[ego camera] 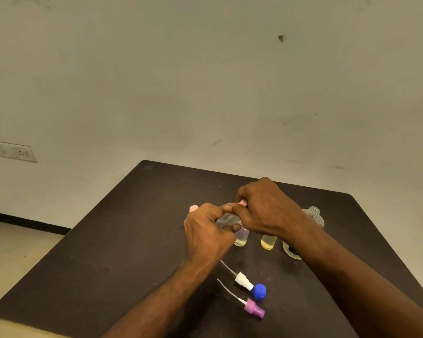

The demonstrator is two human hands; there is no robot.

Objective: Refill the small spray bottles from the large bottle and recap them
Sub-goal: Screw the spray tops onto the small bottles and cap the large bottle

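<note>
My left hand [205,230] grips a small clear spray bottle [226,219], held tilted above the dark table [122,252]. My right hand [264,206] pinches the pink spray cap [242,203] at that bottle's neck. Below the hands stand two small open bottles: one with pale liquid [241,239] and one with yellow liquid [268,242]. The large clear bottle [313,215] stands uncapped behind my right wrist, mostly hidden by it. A white sprayer head [243,280], a purple sprayer head [254,309] and a blue cap [259,292] lie near the front.
A small pink thing [193,208] shows just beyond my left hand's knuckles. The table stands against a plain wall with a socket plate [16,152] low at the left. Floor shows to the left of the table.
</note>
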